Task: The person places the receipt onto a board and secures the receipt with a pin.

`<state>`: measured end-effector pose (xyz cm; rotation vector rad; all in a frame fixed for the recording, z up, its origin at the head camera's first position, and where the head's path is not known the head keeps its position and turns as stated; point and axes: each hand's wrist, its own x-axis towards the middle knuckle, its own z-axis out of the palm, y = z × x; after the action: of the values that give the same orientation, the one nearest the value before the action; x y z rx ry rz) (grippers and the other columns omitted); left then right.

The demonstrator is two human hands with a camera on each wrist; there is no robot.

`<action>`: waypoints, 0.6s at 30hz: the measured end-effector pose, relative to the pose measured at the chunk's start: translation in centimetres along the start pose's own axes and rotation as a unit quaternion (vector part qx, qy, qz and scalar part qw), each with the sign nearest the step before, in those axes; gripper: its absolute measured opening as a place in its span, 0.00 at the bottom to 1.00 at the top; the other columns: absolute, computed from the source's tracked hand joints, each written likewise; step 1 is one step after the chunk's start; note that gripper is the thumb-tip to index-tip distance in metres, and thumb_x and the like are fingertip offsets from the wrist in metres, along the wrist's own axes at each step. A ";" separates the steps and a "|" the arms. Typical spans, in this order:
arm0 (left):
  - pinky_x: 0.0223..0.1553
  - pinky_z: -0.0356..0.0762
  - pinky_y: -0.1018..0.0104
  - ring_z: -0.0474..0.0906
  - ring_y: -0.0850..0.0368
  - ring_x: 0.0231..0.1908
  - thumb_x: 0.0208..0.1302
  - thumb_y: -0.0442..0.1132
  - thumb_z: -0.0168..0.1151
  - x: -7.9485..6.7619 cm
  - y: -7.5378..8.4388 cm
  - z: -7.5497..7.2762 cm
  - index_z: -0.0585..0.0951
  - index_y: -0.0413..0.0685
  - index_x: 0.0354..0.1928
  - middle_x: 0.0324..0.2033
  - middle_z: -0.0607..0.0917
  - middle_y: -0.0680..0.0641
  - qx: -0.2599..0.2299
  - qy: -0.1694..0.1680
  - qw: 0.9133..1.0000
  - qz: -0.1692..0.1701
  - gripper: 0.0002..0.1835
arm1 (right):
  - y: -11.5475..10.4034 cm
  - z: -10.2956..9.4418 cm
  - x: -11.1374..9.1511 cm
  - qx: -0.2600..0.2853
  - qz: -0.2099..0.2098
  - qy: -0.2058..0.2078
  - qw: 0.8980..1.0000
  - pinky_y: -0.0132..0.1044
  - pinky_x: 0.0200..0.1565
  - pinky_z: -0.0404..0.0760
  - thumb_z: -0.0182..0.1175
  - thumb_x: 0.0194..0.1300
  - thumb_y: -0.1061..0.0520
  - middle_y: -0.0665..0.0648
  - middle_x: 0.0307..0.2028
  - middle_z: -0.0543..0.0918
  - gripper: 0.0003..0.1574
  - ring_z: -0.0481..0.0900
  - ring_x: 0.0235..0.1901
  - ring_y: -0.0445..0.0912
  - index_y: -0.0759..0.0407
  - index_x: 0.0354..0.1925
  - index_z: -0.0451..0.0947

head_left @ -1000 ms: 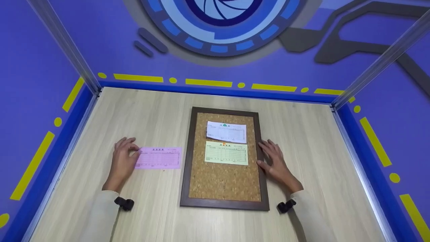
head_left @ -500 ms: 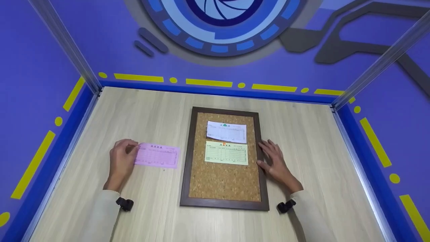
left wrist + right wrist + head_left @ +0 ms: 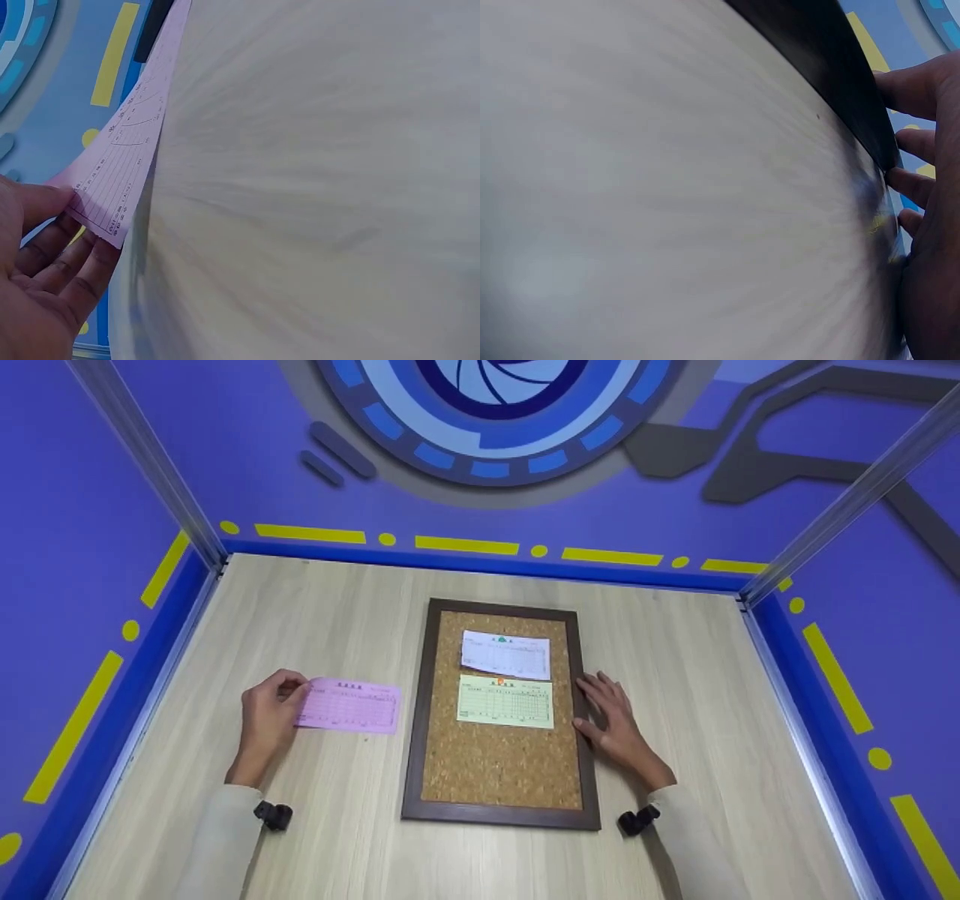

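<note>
My left hand (image 3: 268, 720) pinches the upper left corner of a pink printed form (image 3: 351, 706) between thumb and fingers. In the left wrist view the pink form (image 3: 124, 150) slants away from the thumb, its corner raised off the table. A cork board (image 3: 502, 769) in a dark brown frame lies to the right of it. My right hand (image 3: 619, 724) rests with extended fingers on the right side of that frame. The right wrist view shows its fingertips at the dark frame (image 3: 832, 67). On the cork are a white form (image 3: 506, 656) and a green form (image 3: 506, 705).
A green pushpin (image 3: 502, 639) sits at the white form's top, an orange pushpin (image 3: 500, 681) at the green form's. The wood-grain table (image 3: 337, 607) is enclosed by blue-purple walls (image 3: 247, 450) with yellow markings. Each wrist carries a small black camera (image 3: 274, 815).
My left hand has closed its pinch on the pink form and drawn it slightly to the left and away from me. The right hand and the cork board stay in place.
</note>
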<state>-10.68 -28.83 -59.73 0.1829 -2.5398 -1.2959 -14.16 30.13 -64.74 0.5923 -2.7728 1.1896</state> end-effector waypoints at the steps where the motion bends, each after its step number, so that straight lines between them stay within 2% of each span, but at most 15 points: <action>1: 0.38 0.72 0.80 0.85 0.47 0.40 0.75 0.27 0.69 0.0 0.1 -0.1 0.89 0.37 0.45 0.41 0.92 0.38 0.002 -0.001 1.000 0.000 0.03 | 0.0 0.0 0.0 0.000 0.000 0.000 1.000 0.73 0.81 0.35 0.71 0.71 0.50 0.69 0.82 0.67 0.46 0.51 0.84 0.71 0.62 0.80 0.70; 7: 0.40 0.71 0.80 0.86 0.48 0.40 0.74 0.27 0.69 0.3 0.8 -0.5 0.88 0.37 0.44 0.41 0.92 0.39 0.014 -0.003 1.000 0.003 0.02 | 0.0 0.0 0.0 0.001 0.000 0.000 1.000 0.73 0.81 0.35 0.72 0.71 0.50 0.69 0.81 0.67 0.46 0.51 0.84 0.70 0.62 0.80 0.70; 13: 0.38 0.74 0.82 0.86 0.53 0.37 0.72 0.26 0.70 0.5 1.4 -0.7 0.88 0.40 0.40 0.39 0.92 0.39 -0.007 0.007 1.000 0.003 0.03 | 0.1 0.0 0.0 -0.003 0.000 -0.001 1.000 0.72 0.81 0.35 0.72 0.72 0.51 0.70 0.81 0.67 0.45 0.51 0.84 0.70 0.63 0.80 0.70; 18: 0.37 0.74 0.81 0.85 0.54 0.37 0.72 0.26 0.70 0.6 1.9 -1.0 0.89 0.39 0.42 0.39 0.91 0.39 -0.014 0.002 1.000 -0.005 0.03 | 0.1 0.0 0.0 -0.002 -0.007 0.003 1.000 0.73 0.81 0.35 0.71 0.72 0.52 0.70 0.81 0.67 0.45 0.52 0.84 0.71 0.63 0.80 0.70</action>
<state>-10.89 -28.58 -57.51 0.1919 -2.5203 -1.3318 -14.21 30.18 -64.86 0.6067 -2.7617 1.1798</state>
